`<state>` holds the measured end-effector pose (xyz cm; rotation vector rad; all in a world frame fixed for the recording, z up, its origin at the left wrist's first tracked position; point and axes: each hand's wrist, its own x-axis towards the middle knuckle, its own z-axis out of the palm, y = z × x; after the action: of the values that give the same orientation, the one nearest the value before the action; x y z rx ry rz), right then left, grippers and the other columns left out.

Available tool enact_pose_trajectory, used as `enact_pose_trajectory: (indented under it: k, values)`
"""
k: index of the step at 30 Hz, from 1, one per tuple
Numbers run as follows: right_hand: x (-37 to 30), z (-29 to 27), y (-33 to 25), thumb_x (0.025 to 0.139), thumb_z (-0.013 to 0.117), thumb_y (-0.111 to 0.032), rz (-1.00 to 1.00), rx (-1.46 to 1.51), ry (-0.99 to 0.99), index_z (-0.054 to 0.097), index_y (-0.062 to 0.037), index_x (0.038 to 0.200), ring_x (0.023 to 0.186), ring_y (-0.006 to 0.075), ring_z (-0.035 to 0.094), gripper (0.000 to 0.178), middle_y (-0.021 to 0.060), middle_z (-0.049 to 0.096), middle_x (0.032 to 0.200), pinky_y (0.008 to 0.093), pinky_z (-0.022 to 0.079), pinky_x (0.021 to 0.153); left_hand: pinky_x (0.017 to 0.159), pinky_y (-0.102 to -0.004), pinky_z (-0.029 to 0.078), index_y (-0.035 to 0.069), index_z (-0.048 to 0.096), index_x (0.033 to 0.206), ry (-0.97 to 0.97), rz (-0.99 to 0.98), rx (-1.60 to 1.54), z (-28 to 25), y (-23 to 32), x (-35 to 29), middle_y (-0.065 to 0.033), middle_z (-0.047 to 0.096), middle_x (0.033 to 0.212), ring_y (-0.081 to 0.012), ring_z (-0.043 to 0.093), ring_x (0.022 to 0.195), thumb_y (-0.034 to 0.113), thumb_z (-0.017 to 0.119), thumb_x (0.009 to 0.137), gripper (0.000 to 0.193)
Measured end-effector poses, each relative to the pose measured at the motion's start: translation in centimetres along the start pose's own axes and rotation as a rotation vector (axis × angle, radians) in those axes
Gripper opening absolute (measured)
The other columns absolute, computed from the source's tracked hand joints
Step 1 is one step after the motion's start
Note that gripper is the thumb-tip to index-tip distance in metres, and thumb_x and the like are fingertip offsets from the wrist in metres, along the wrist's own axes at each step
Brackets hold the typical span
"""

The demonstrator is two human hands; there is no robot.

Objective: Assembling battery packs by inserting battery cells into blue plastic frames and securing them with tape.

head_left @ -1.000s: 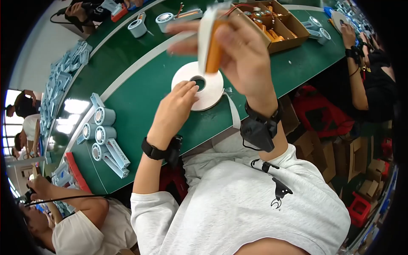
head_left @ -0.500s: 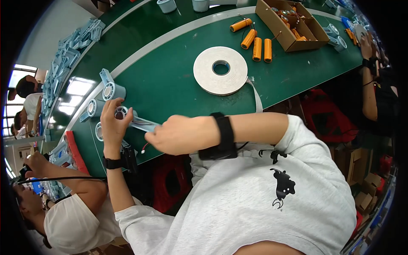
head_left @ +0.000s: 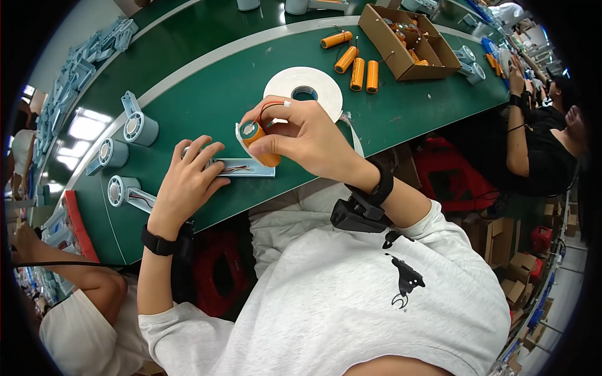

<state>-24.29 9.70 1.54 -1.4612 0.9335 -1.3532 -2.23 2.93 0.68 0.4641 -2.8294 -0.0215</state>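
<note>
My right hand [head_left: 307, 135] pinches an orange cylindrical battery [head_left: 269, 155] with red and black wires, held tilted above the green table. A white strip shows along the battery's side. Under my left hand [head_left: 188, 182] lies a light blue handheld-fan housing [head_left: 266, 169], its open handle channel pointing right with thin wires inside. The left fingers curl over its round head, which they mostly hide, and the thumb rests by the handle. Close to the left hand sit similar fan housings: one [head_left: 124, 190] with wires, another [head_left: 113, 152], and a third [head_left: 141, 128] farther back.
Beyond my right hand lies a white tape roll [head_left: 282, 81] with a loose end. Several orange batteries [head_left: 357, 74] lie beside a divided cardboard box [head_left: 433, 70] holding more. Light blue parts [head_left: 69, 75] are heaped far left. A red-edged bin [head_left: 81, 225] and co-workers flank me.
My right hand has left the fan handle and now holds a battery above it. The housing has swung level, its handle pointing right. The whole view has shifted slightly.
</note>
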Motion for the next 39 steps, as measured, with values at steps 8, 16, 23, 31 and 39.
enact_pose_trajectory:
  k: [8, 16, 23, 31, 39]
  values:
    - [-1.4, 1.8, 2.4, 0.072, 0.062, 0.003, -0.189, -0.408, 0.002, 0.062, -0.0024, 0.092, 0.077, 0.0157, 0.055, 0.021, 0.0050, 0.056, 0.080, 0.0251, 0.046, 0.066, 0.092, -0.0386, 0.035, 0.004, 0.052, 0.083, 0.071, -0.148, -0.453, -0.3, 0.3, -0.2, -0.0080, 0.057, 0.101, -0.0265, 0.051, 0.099, 0.006, 0.059, 0.078, 0.008]
    - [0.6, 2.9, 3.8, 0.072, 0.063, -0.003, -0.345, -0.717, -0.320, 0.052, -0.0055, 0.079, 0.074, 0.0220, 0.048, 0.013, 0.0049, 0.054, 0.076, 0.0320, 0.043, 0.067, 0.073, -0.0357, 0.042, 0.001, 0.048, 0.086, 0.251, -0.463, -0.442, 1.4, 0.8, -0.5, -0.0098, 0.057, 0.086, -0.0289, 0.052, 0.079, 0.001, 0.049, 0.084, 0.002]
    - [2.1, 2.6, 4.2, 0.072, 0.064, -0.006, -0.112, -0.580, -0.482, 0.051, -0.0054, 0.081, 0.071, 0.0241, 0.051, 0.016, 0.0059, 0.055, 0.078, 0.0351, 0.042, 0.065, 0.066, -0.0362, 0.042, 0.001, 0.048, 0.085, 0.331, -0.387, -0.416, 2.2, 0.3, -0.2, -0.0100, 0.055, 0.081, -0.0293, 0.051, 0.074, 0.001, 0.049, 0.084, 0.001]
    - [-0.3, 2.6, 3.7, 0.077, 0.062, -0.006, -0.465, -0.889, -0.346, 0.053, -0.0022, 0.084, 0.072, 0.0230, 0.052, 0.012, 0.0069, 0.053, 0.077, 0.0324, 0.043, 0.067, 0.067, -0.0340, 0.041, 0.003, 0.047, 0.083, 0.282, -0.242, -0.214, 1.7, 0.7, 0.3, -0.0081, 0.054, 0.079, -0.0268, 0.052, 0.074, -0.003, 0.051, 0.078, 0.008]
    - [-0.6, 1.3, 2.4, 0.078, 0.061, -0.005, -0.290, -0.554, -0.312, 0.054, -0.0035, 0.088, 0.075, 0.0252, 0.053, 0.012, 0.0072, 0.053, 0.079, 0.0332, 0.043, 0.068, 0.067, -0.0335, 0.041, 0.002, 0.046, 0.082, 0.219, -0.225, -0.205, 1.2, 0.7, 0.4, -0.0074, 0.052, 0.078, -0.0252, 0.052, 0.076, -0.007, 0.052, 0.071, 0.015]
